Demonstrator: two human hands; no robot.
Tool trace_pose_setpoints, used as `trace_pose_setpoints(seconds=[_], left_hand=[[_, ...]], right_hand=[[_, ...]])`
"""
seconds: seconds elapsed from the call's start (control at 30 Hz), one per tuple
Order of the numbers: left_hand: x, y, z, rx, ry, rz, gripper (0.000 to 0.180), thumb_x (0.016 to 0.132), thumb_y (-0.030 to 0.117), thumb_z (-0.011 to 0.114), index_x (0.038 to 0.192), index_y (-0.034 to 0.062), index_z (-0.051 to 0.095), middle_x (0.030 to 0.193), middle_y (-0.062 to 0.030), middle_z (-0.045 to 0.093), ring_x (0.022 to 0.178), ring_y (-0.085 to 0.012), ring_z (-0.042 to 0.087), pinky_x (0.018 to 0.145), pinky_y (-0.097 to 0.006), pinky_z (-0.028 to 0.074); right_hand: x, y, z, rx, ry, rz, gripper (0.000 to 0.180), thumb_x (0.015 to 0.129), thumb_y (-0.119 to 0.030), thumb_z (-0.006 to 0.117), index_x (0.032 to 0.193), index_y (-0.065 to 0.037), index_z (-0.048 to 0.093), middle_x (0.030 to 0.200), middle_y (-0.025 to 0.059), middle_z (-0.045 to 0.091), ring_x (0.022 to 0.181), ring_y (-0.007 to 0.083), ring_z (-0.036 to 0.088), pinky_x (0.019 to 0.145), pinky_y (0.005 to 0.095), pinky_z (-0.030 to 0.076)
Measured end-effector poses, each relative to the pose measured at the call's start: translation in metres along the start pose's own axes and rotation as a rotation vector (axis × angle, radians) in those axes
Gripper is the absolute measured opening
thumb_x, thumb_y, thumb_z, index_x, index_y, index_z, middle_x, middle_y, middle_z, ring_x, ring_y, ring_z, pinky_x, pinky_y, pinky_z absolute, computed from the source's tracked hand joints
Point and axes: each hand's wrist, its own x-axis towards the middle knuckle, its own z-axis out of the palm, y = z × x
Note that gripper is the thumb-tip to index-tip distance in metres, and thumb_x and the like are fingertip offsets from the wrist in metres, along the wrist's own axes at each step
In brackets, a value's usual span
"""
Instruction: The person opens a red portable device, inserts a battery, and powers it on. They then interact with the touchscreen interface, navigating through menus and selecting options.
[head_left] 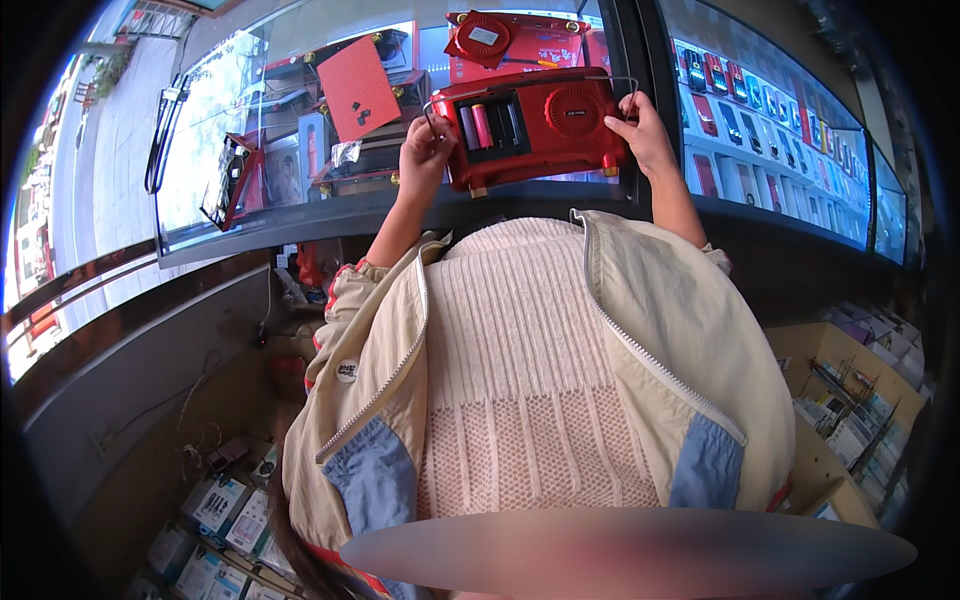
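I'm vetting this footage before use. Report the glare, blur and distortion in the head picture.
Head view: the glass counter bends toward the dark rim; head view: glare whitens its left end, and the street is washed out; head view: a smooth blurred patch covers the bottom; head view: the red device, left hand and right hand look reasonably clear.

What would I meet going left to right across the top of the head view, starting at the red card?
Red card → left hand → pink battery in the red device → its round grille → right hand → displayed phones.
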Motion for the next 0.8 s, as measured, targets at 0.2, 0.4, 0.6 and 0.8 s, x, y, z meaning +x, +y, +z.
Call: trace_pose_setpoints(seconds=[0.2,0.4,0.6,0.8], left_hand=[[-0.006,0.014,-0.005,0.192,0.059,0.132,0.016,0.097,0.000,0.049,0.106,-0.0001,0.062,0.113,-0.0134,0.067,0.093,-0.0218,0.064,0.082,-0.029,0.050],[0.007,0.043,-0.002,0.455,0.104,0.118,0.013,0.101,0.005,0.042,0.092,-0.0014,0.048,0.111,-0.0175,0.069,0.084,-0.0223,0.067,0.077,-0.030,0.051],[0.022,0.097,0.004,-0.430,0.045,-0.124,0.021,0.105,0.017,0.035,0.093,0.0016,0.043,0.111,-0.0342,0.063,0.113,-0.0362,0.062,0.096,-0.042,0.051],[0.008,0.099,0.001,-0.477,0.059,-0.430,0.022,0.102,0.024,0.045,0.093,0.0038,0.046,0.105,-0.0325,0.065,0.097,-0.0358,0.069,0.081,-0.040,0.060]], right_hand=[[0.006,0.002,-0.009,0.041,-0.044,-0.180,0.018,0.093,-0.010,0.066,0.089,-0.009,0.049,0.084,-0.0012,0.054,0.080,0.0058,0.053,0.077,0.0205,0.044],[0.012,-0.041,-0.006,-0.063,0.020,-0.273,0.020,0.099,-0.023,0.057,0.093,-0.005,0.059,0.063,0.0001,0.060,0.056,0.0051,0.055,0.053,0.0196,0.044],[0.019,-0.097,-0.020,-0.055,-0.079,0.066,0.026,0.101,-0.021,0.052,0.116,-0.002,0.062,0.062,-0.0004,0.059,0.049,0.0021,0.049,0.047,0.0169,0.040],[0.017,-0.090,-0.018,-0.070,-0.139,0.278,0.033,0.100,-0.018,0.052,0.131,-0.004,0.055,0.062,-0.0010,0.056,0.046,0.0024,0.045,0.044,0.0175,0.036]])
